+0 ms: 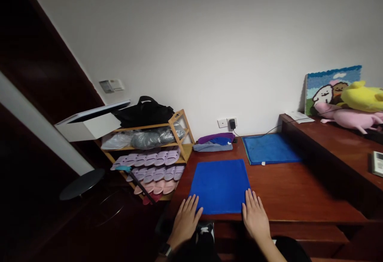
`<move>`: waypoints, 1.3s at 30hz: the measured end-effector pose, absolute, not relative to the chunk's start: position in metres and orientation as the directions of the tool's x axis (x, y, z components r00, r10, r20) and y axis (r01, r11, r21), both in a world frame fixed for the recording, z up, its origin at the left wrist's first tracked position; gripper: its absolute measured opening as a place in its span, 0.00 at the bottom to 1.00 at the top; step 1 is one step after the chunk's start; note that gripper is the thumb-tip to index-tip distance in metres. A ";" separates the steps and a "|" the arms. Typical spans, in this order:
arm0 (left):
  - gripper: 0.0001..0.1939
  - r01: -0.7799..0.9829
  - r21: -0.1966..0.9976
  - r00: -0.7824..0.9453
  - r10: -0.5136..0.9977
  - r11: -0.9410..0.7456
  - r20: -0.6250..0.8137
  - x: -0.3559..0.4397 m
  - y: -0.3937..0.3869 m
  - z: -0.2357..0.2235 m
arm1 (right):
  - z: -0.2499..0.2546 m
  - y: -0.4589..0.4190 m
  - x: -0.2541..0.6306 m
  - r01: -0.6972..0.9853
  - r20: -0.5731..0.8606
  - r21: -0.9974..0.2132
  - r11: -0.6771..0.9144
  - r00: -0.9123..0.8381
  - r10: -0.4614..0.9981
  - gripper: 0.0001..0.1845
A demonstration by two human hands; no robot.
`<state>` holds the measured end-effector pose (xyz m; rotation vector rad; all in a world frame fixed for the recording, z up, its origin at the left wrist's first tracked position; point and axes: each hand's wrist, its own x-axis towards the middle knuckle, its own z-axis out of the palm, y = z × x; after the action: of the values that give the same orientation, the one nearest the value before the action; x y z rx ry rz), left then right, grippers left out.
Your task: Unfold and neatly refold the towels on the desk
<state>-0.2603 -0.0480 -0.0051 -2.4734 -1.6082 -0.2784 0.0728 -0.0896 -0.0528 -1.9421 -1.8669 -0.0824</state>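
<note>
A bright blue cloth point(220, 186) lies flat and smooth near the front edge of the reddish-brown wooden table point(302, 198). My left hand point(186, 219) rests with fingers stretched out on the cloth's near left corner, a dark watch on its wrist. At the near right corner, my right hand point(255, 214) lies flat, its fingertips at the cloth's edge. Neither hand grips anything. Behind and to the right, a second blue cloth point(271, 149) with a small white tag is spread on the table. Folded purple and blue cloths point(216, 141) are piled by the wall.
Left of the table stands a wooden rack point(183, 134) with rows of slippers point(157, 173) and a black bag point(146, 112) on top. A plugged-in charger point(232, 124) trails a cord. On the raised ledge point(338, 142) at right sit plush toys point(350, 116). A round black stool point(82, 184) is far left.
</note>
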 end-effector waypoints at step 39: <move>0.38 0.971 0.131 0.176 0.971 -0.198 0.162 -0.247 -0.017 -0.022 | -0.002 -0.005 0.097 0.988 0.099 -0.151 -0.040 0.055 0.994 0.34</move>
<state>-0.2471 -0.0168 -0.0222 -2.4075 -1.9882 -0.3282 0.0972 -0.0052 -0.0018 -2.1442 -2.0438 0.0485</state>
